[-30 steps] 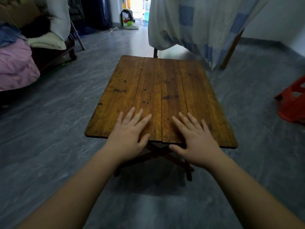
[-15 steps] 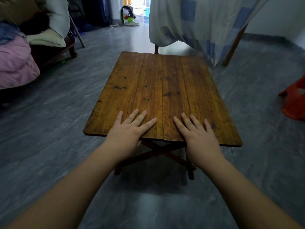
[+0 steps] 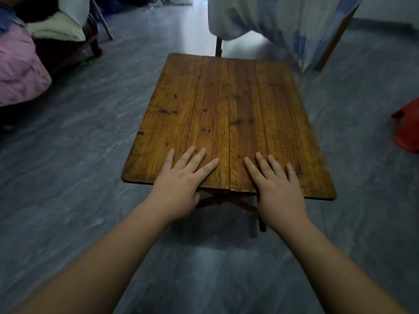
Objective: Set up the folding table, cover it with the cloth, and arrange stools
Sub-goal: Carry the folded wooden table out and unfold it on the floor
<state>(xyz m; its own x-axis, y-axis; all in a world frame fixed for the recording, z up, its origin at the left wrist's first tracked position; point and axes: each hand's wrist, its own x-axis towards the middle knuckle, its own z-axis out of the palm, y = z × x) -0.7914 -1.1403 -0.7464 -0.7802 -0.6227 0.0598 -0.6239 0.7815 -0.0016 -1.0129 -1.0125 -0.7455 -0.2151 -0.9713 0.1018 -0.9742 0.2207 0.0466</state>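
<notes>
Folding table (image 3: 229,109) stands unfolded on grey floor (image 3: 79,155); left hand (image 3: 181,186) and right hand (image 3: 275,189) lie flat on near edge, fingers straight and spread, gripping nothing; red stool (image 3: 408,130) well right

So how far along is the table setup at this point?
Done: the folding table stands unfolded on its crossed legs. In hand: left hand and right hand press flat on its near edge. Left: the top is bare, no cloth on it; the red stool sits apart at right.
</notes>
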